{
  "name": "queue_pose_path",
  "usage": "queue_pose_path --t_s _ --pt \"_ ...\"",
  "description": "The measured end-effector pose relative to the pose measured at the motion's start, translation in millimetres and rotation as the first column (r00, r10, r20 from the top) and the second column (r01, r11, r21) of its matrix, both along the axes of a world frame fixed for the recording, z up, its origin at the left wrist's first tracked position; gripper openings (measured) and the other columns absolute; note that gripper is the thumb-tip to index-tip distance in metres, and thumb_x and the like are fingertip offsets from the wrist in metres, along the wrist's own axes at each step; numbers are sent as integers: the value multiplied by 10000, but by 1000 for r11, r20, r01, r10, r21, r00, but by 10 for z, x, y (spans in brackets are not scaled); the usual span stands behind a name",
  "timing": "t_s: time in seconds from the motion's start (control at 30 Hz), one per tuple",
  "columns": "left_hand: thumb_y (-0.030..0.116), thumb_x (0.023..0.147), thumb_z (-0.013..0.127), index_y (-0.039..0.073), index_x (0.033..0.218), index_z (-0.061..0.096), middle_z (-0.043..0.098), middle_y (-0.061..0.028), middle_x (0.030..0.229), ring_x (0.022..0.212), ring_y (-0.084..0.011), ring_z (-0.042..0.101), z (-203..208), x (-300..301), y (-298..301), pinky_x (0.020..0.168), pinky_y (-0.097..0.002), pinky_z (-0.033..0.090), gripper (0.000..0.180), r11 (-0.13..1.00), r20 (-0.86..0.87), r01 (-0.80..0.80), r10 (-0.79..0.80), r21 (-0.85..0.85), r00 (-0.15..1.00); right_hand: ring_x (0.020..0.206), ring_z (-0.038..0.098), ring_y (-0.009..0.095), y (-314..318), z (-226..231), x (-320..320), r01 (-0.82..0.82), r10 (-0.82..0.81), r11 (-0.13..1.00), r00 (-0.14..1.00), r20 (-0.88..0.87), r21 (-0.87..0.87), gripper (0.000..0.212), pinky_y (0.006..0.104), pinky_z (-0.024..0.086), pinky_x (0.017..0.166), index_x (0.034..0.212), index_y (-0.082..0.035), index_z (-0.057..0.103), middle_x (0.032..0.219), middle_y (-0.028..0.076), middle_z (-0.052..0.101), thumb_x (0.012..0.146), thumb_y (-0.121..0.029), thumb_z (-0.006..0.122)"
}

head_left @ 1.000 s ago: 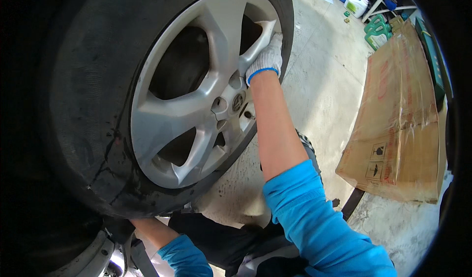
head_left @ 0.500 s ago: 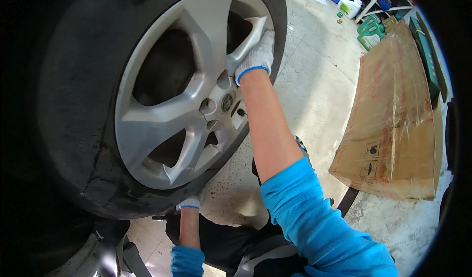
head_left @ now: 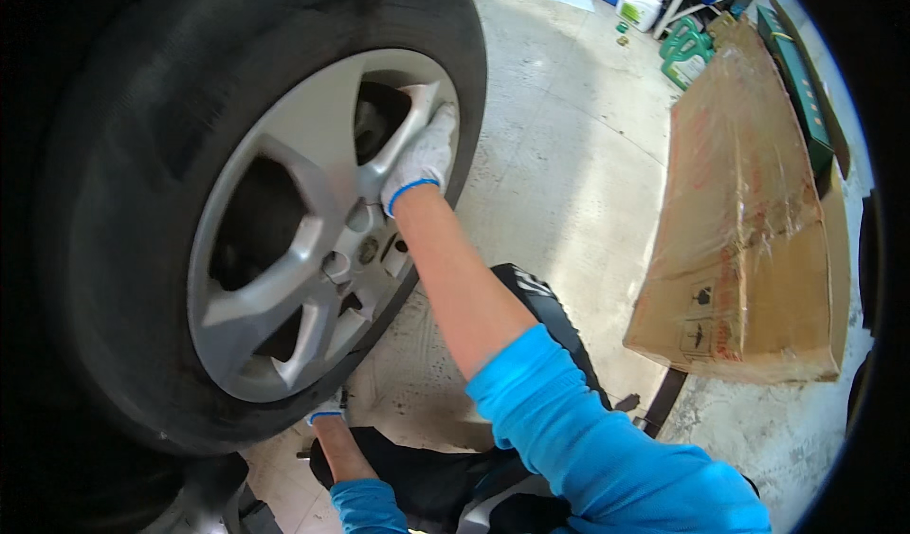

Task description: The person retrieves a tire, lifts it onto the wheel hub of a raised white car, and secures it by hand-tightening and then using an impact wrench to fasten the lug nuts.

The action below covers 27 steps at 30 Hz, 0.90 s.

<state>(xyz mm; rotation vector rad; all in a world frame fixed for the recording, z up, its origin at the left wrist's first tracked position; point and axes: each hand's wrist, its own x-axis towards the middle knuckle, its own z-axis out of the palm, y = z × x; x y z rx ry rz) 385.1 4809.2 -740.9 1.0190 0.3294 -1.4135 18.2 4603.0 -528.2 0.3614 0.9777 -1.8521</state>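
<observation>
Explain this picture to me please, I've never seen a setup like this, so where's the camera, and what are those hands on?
There's no robot here, just a person's own hands in white gloves. The view looks down from the left one of two wide cameras worn on the head, so straight edges bend near the rim. The right hand lies against the silver wheel; its fingertips are hard to make out. The left hand is low by the tyre, partly hidden, so I can't tell what it grips. On the right is a cardboard box; farther off are green jugs and a white jug on the pale floor.
</observation>
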Motion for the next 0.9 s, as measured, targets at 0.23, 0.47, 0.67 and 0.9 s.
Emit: queue_pose_path --t_s 0.23,0.47,0.67,0.9 --pt "470 1022 430 99 1411 541 544 -135 1444 1267 -337 535 -2 33 -8 1073 -500 457 549 1000 -1 -22 22 5 1000 1317 508 308 57 66 60 -21 34 979 998 60 -202 909 381 357 1135 1490 20 432 1489 194 488 933 -700 440" --pt "468 1022 429 105 1407 545 550 -132 1438 1263 -338 537 -22 36 -26 1069 -499 459 542 1000 -18 -18 18 -7 1000 1215 568 303 -16 24 87 -41 46 984 999 25 -171 746 422 435 1046 1401 -99 530 1364 133 584 951 -679 398" --pt "466 1022 429 110 1405 548 555 -129 1433 1259 -340 539 -33 -58 -105 1065 -498 462 536 999 -66 -14 11 -44 998 1144 605 321 -38 -91 94 -41 38 999 984 -172 -12 748 431 455 1015 1352 -83 574 1262 144 645 945 -683 389" --pt "464 1022 428 115 1401 552 561 -126 1427 1255 -341 541 -57 -65 -126 1060 -497 464 530 996 -105 -44 36 -75 994 1214 570 439 537 -88 720 108 218 929 615 -758 355 706 465 413 1058 1345 40 566 1283 304 609 1015 -542 340"
